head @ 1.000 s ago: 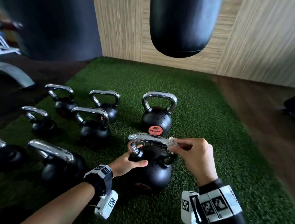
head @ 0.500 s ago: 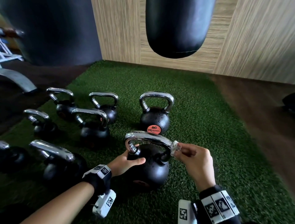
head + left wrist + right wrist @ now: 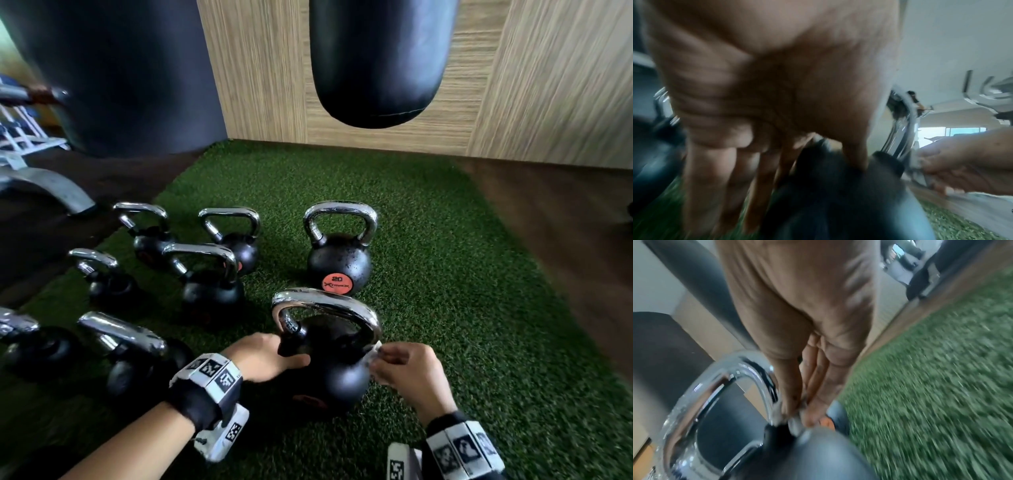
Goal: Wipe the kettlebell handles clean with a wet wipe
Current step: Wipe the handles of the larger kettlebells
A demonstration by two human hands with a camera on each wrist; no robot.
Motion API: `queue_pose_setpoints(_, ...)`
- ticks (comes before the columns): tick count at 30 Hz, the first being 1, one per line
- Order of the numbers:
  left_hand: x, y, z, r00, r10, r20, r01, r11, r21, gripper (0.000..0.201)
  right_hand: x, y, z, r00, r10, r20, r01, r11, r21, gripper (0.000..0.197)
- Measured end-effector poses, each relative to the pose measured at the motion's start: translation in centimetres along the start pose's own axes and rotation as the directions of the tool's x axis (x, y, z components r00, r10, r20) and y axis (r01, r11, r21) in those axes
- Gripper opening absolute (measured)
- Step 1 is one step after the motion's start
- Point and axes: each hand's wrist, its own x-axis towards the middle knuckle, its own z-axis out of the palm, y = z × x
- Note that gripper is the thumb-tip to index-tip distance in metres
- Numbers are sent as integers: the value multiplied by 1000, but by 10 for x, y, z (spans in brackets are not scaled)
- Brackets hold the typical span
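The near kettlebell (image 3: 329,370) stands upright on the green turf (image 3: 479,308), toward its near edge, with its chrome handle (image 3: 325,305) arching over the top; the long run of the handle lies roughly left to right, slanting a little so its right end sits nearer the person. The left hand (image 3: 263,359) rests against the left side of the black ball just under the handle's left leg, fingers (image 3: 760,178) held fairly straight and close together down the ball, thumb laid across its front. The right hand (image 3: 411,377) is at the foot of the handle's right leg, where chrome meets black, its thumb and fingers (image 3: 813,402) pressed together, pinching a small white wipe (image 3: 375,353) against the metal. Eight kettlebells show in the head view, all upright with chrome handles: the one being held, one with an orange "20" label (image 3: 337,282) just behind it, and six more in a cluster toward the turf's left edge, the leftmost cut off by the frame. Those six handles run on a similar slant to the near one. A black punching bag (image 3: 376,61) hangs over the turf's far edge in front of a wood-panelled wall (image 3: 548,85).
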Motion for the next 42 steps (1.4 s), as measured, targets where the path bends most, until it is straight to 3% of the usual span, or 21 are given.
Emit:
queue_pose_setpoints(3, -17, 6, -24, 988, 75, -133, -74, 997, 7, 34, -6, -17, -16, 985, -56, 163, 73, 992, -102, 15)
queue_pose_setpoints(5, -28, 11, -38, 975, 133, -178, -173, 956, -238, 24, -12, -32, -21, 966, -85, 245, 109, 990, -88, 23)
queue_pose_setpoints(8, -47, 30, -54, 972, 217, -94, -218, 668, -712, 24, -22, -54, -18, 949, -212, 233, 205, 977, 53, 29)
queue_pose_setpoints(10, -54, 39, -57, 964, 261, -61, -193, 516, -834, 32, -29, -68, -11, 929, -314, 197, 300, 949, 98, 27)
queue_pose_setpoints(14, -59, 48, -51, 945, 311, -101, -222, 384, -896, 40, -40, -82, 4, 893, -423, 154, 419, 906, 61, 22)
queue_pose_setpoints(17, -57, 47, -45, 931, 300, -208, -306, 330, -893, 25, -44, -83, 16, 868, -497, 1, 497, 867, -24, 23)
queue_pose_setpoints(20, -55, 46, -41, 919, 306, -247, -328, 247, -912, 26, -45, -83, 24, 816, -553, -170, 538, 833, -127, 24)
queue_pose_setpoints(24, -53, 41, -48, 875, 305, -376, -446, 205, -871, 29, -36, -76, 20, 790, -598, -134, 592, 801, -87, 51)
queue_pose_setpoints(26, -47, 36, -56, 832, 255, -493, -540, 166, -825, 31, -26, -62, 13, 812, -554, -182, 556, 830, -47, 62)
queue_pose_setpoints(27, -43, 33, -58, 795, 217, -567, -603, 176, -778, 31, -19, -51, 11, 835, -490, -249, 495, 868, -49, 64)
queue_pose_setpoints(29, -35, 33, -60, 676, 176, -716, -730, 299, -615, 30, -7, -30, 10, 912, -271, -309, 280, 960, -13, 75)
queue_pose_setpoints(31, -24, 36, -56, 557, 242, -794, -784, 469, -407, 29, 2, -12, 17, 986, -55, -157, 78, 986, 146, 86)
queue_pose_setpoints(32, -19, 38, -53, 506, 297, -810, -784, 550, -288, 29, 5, -5, 23, 997, 0, -78, 16, 979, 205, 80)
queue_pose_setpoints(34, -9, 42, -47, 416, 414, -810, -753, 656, -51, 30, 10, 6, 37, 998, -1, -60, 11, 988, 156, 52)
queue_pose_setpoints(37, -1, 40, -40, 295, 531, -795, -697, 688, 201, 34, 9, 12, 51, 987, -63, -146, 57, 997, -46, 25)
queue_pose_setpoints(39, -2, 31, -38, 274, 503, -820, -654, 722, 224, 33, 6, 14, 51, 982, -102, -158, 92, 993, -75, 23)
queue_pose_setpoints(42, -5, 16, -38, 298, 376, -877, -618, 776, 123, 35, 3, 14, 49, 979, -132, -156, 120, 989, -84, 23)
